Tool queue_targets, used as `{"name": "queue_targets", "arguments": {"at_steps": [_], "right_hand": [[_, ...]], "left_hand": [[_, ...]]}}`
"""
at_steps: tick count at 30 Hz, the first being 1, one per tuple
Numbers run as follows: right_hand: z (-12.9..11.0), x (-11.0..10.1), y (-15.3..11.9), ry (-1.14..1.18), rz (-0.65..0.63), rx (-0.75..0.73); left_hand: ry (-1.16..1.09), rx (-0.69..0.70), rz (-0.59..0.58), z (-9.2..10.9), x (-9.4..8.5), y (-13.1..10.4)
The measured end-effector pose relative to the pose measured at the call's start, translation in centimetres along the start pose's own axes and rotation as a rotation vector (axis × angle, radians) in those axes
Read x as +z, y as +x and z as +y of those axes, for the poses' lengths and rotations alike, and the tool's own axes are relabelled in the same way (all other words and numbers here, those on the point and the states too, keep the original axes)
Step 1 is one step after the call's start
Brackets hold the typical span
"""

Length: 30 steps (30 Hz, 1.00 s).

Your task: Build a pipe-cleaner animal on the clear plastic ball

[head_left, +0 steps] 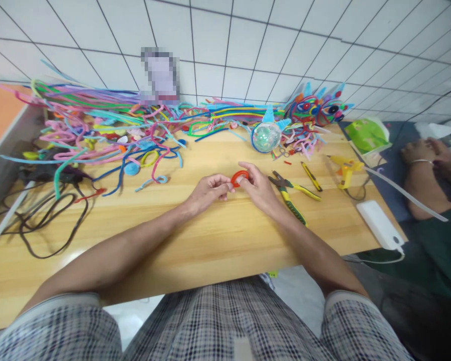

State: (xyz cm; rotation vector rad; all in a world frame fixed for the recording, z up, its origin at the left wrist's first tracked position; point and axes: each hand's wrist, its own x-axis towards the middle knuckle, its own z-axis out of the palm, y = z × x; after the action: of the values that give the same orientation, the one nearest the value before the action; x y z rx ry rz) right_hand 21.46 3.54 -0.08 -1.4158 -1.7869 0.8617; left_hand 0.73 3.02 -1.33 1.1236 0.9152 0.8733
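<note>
A small red coil, which looks like wound pipe cleaner, is held between both hands over the middle of the wooden table. My left hand pinches its left edge with thumb and fingertips. My right hand grips it from the right, the thumb lying over its face. Right of my right hand are pliers with yellow and black handles. Behind the hands stands a clear ball with light blue spikes.
Heaps of coloured pipe cleaners line the back. A yellow cutter, yellow glue gun and white power bank lie right. Black cables loop left. Another person's forearm is at far right.
</note>
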Motion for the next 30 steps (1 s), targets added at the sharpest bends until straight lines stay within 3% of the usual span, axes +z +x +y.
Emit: {"name": "queue_targets", "arguments": {"at_steps": [3, 6, 19, 30], "right_hand": [[-0.2, -0.3, 0.2, 0.344, -0.088, 0.118], [-0.6, -0.5, 0.2, 0.495, -0.131, 0.184], [-2.6, -0.3, 0.7, 0.569, -0.083, 0.225], [-2.6, 0.0, 0.8, 0.675, -0.054, 0.26]], "left_hand": [[-0.021, 0.003, 0.044, 0.2, -0.1, 0.1], [-0.058, -0.004, 0.054, 0.1, -0.1, 0.2], [-0.444, -0.158, -0.145, 0.2, -0.7, 0.2], [-0.508, -0.168, -0.205, -0.2, -1.1, 0.3]]}}
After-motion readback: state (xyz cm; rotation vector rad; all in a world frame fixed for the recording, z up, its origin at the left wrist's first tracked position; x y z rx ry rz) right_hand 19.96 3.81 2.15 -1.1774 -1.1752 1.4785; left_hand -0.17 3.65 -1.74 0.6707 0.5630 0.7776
